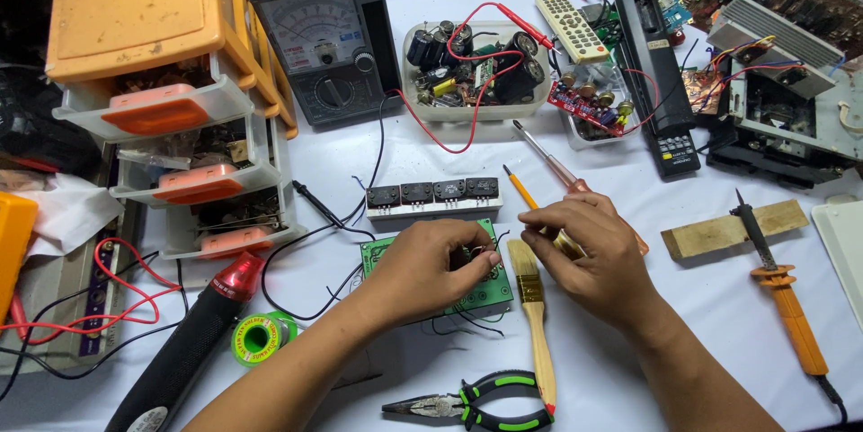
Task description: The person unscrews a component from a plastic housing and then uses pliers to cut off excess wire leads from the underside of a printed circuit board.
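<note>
Green circuit board (485, 293) lies near the desk's front edge, centre. Left hand (431, 266) pinches a small wired component over it; right hand (589, 257) grasps a brass-coloured part. Advise steady grip, wires kept untangled.

A green circuit board (490, 288), orange-handled soldering iron (791, 315), green-and-black pliers (476, 403), and orange-topped drawer unit (171, 81) lie about.

Pliers (467, 405) lie before the circuit board (490, 293), brush (535, 306) right.

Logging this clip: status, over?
Left hand pinching thin black wires over green circuit board. Right hand beside, grip unclear. Wooden paintbrush alongside.
</note>
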